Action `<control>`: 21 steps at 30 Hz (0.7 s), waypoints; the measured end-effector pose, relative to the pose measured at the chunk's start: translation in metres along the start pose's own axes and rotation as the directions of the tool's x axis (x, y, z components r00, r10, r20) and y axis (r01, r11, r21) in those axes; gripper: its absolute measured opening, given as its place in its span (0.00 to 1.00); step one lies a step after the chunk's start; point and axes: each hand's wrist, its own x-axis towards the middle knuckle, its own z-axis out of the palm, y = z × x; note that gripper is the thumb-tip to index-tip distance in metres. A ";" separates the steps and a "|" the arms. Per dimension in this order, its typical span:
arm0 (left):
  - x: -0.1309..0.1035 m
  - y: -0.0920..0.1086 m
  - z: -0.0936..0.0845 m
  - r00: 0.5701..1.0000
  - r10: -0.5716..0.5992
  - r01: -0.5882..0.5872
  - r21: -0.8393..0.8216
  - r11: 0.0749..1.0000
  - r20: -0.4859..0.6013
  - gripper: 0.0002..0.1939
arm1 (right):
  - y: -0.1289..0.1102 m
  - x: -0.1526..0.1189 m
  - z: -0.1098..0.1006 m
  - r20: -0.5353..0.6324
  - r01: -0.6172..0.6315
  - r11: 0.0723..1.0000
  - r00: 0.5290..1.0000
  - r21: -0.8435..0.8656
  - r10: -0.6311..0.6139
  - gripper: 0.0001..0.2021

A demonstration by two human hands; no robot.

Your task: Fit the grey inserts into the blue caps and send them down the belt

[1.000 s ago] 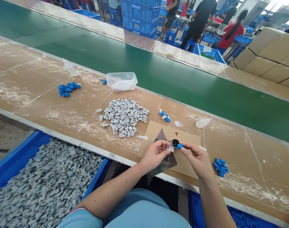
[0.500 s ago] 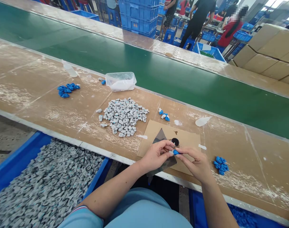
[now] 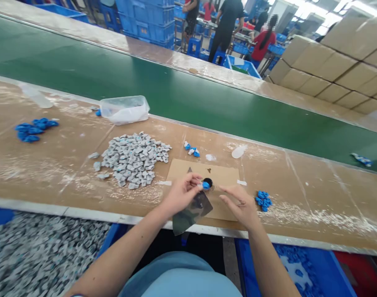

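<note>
My left hand pinches a small blue and pale piece at its fingertips, beside a small round black pot. My right hand is a little to the right, thumb and forefinger apart, with nothing between them. Under both hands lies a flat cardboard sheet, with a dark glossy triangular sheet below my left hand. A heap of grey pieces is to the left; a few blue and white pieces lie behind the cardboard. A blue cluster sits to the right.
A clear plastic tub, a bottle and more blue pieces stand at the left. A green belt runs behind. Bins of grey pieces and blue pieces are below the table edge. People work beyond.
My right hand has let go of the blue piece and moved away to the right. The view has turned right, and a blue and white piece now shows on the belt.
</note>
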 end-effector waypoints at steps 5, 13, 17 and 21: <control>0.053 0.020 -0.030 0.962 0.141 -0.046 0.368 0.929 -0.235 0.08 | 0.048 -0.021 -0.058 -0.188 -0.243 0.835 0.967 -0.494 0.171 0.11; 0.078 0.021 -0.042 0.937 0.192 -0.019 0.509 0.860 -0.290 0.11 | 0.085 -0.042 -0.075 -0.016 -0.196 0.792 0.973 -0.578 0.230 0.04; 0.044 0.018 -0.051 0.904 0.307 -0.054 0.634 0.771 -0.297 0.13 | 0.084 -0.037 -0.068 -0.078 -0.266 0.873 0.963 -0.409 0.256 0.10; 0.004 0.018 -0.076 0.849 0.395 -0.005 0.741 0.671 -0.352 0.12 | 0.083 -0.030 -0.058 -0.170 -0.380 0.904 0.921 -0.196 0.351 0.14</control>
